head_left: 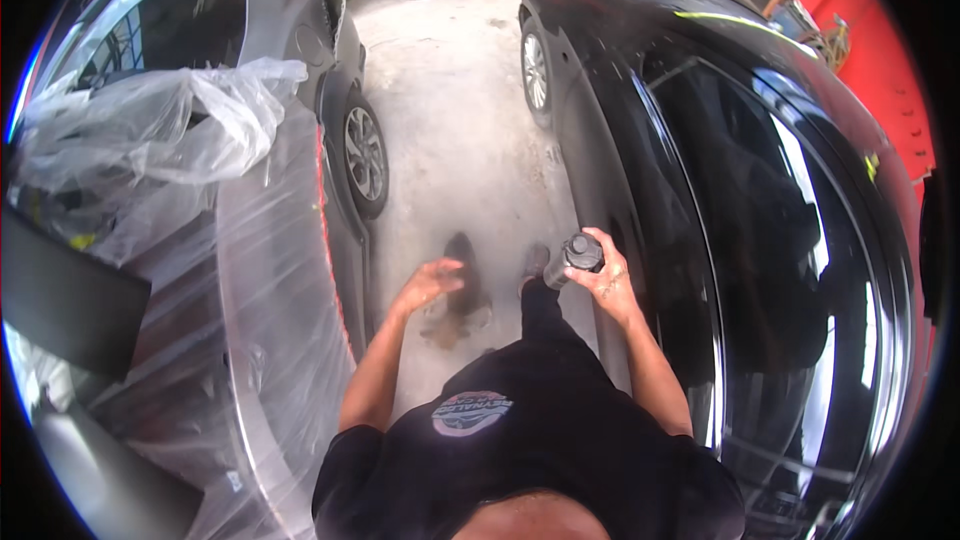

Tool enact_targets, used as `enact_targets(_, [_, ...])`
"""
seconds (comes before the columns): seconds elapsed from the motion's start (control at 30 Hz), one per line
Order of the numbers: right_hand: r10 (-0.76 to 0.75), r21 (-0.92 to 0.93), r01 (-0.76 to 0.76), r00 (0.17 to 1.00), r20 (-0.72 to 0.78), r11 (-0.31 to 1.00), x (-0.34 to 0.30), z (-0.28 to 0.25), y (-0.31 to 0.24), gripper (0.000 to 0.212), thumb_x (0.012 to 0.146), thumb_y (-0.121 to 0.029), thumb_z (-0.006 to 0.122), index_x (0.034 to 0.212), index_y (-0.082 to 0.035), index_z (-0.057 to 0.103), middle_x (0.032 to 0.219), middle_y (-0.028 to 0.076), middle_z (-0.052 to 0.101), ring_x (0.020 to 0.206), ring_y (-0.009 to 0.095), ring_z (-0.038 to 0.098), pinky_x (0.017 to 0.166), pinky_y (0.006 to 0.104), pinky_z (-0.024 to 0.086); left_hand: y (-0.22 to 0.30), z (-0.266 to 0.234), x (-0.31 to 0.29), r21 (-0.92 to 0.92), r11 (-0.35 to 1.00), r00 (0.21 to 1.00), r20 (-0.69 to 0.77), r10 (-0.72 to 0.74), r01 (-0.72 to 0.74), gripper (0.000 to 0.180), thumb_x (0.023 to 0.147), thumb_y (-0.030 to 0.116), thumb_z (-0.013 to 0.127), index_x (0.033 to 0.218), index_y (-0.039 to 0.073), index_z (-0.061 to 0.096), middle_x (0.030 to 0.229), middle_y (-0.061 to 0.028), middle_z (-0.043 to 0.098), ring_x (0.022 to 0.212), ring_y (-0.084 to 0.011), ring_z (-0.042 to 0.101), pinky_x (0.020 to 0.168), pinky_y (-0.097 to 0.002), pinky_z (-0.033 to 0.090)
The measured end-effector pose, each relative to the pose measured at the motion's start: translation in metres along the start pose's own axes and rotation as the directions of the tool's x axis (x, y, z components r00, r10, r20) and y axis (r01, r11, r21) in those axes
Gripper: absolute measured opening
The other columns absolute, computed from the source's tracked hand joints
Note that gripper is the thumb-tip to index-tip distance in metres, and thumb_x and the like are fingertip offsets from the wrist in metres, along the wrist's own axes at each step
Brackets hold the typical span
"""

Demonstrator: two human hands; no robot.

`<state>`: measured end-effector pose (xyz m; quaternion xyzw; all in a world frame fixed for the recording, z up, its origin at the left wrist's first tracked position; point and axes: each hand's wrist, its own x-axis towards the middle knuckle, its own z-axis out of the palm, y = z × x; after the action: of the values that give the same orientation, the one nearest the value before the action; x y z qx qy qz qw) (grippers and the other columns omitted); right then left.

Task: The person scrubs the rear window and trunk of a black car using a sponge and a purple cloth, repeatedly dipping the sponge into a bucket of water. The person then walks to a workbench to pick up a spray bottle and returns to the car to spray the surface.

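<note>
One small dark cylindrical bottle with a ribbed black cap is gripped by the curled fingers of the right hand, at three o'clock from the left hand, which is held loosely spread and blurred, touching nothing. A glossy black car stands at three o'clock from the bottle.

Torso: black short-sleeved T-shirt, soft fabric | Chest marking: oval printed emblem, grey-white with reddish edge | Sleeves: end above the elbows; both forearms bare | Legs: black trousers | Footwear: dark shoes, blurred | Hands: ungloved
</note>
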<state>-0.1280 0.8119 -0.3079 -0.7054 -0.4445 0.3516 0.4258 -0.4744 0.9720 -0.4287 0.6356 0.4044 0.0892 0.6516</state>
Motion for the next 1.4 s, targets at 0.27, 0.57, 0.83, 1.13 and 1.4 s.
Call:
enact_targets(0.27, [-0.042, -0.102, 0.066, 0.974, 0.222, 0.993, 0.247, 0.001, -0.01, 0.079, 0.073, -0.021, 0.092, 0.14, -0.008, 0.054, 0.119, 0.015, 0.069, 0.11, 0.027, 0.068, 0.098, 0.0382, 0.053, 0.342, -0.058, 0.087, -0.193, 0.718, 0.577, 0.475, 0.665, -0.669, 0.041, 0.083, 0.023, 0.086, 0.12, 0.007, 0.076, 0.14, -0.0194, 0.059, 0.13, -0.0366, 0.056, 0.109, -0.0493, 0.045])
enact_targets(0.57, [-0.138, -0.129, 0.203, 0.908, 0.396, 0.971, 0.479, 0.025, -0.075, 0.077, 0.075, -0.034, 0.088, 0.14, -0.01, 0.053, 0.131, 0.019, 0.064, 0.116, 0.035, 0.064, 0.101, 0.0426, 0.05, 0.458, -0.143, 0.214, -0.577, 0.374, 0.042, 0.505, 0.862, -0.726, 0.023, 0.097, 0.026, 0.074, 0.103, 0.005, 0.078, 0.131, -0.0296, 0.062, 0.126, -0.0489, 0.055, 0.107, -0.0687, 0.038])
enact_targets(0.83, [-0.146, -0.025, 0.154, 0.968, 0.203, 0.988, 0.66, 0.062, -0.074, 0.07, 0.076, -0.018, 0.09, 0.136, -0.008, 0.056, 0.12, 0.013, 0.069, 0.111, 0.022, 0.067, 0.098, 0.0366, 0.053, 0.49, -0.28, 0.351, -0.593, 0.217, 0.229, 0.057, 0.972, -0.775, 0.02, 0.099, 0.015, 0.066, 0.088, 0.0, 0.07, 0.111, -0.0244, 0.066, 0.101, -0.042, 0.068, 0.091, -0.0618, 0.053])
enact_targets(1.13, [-0.098, -0.112, 0.087, 0.991, -0.092, 0.99, 0.806, 0.078, -0.144, 0.073, 0.075, -0.019, 0.091, 0.138, -0.006, 0.055, 0.126, 0.016, 0.068, 0.117, 0.03, 0.066, 0.102, 0.0397, 0.05, 0.604, -0.387, 0.47, -0.927, -0.073, 0.077, -0.109, 0.991, -0.367, 0.02, 0.102, 0.02, 0.065, 0.099, 0.0, 0.063, 0.106, -0.0186, 0.064, 0.096, -0.0352, 0.065, 0.086, -0.0488, 0.053])
enact_targets(1.4, [-0.022, -0.063, 0.014, 0.993, -0.116, 0.998, 0.955, 0.088, -0.146, 0.071, 0.076, -0.024, 0.089, 0.138, -0.009, 0.056, 0.127, 0.015, 0.068, 0.117, 0.03, 0.066, 0.1, 0.0403, 0.051, 0.653, -0.441, 0.594, -0.809, 0.325, 0.114, 0.429, 0.896, 0.49, 0.076, 0.079, 0.042, 0.09, 0.125, -0.004, 0.051, 0.12, -0.0197, 0.058, 0.112, -0.033, 0.06, 0.09, -0.0425, 0.051])
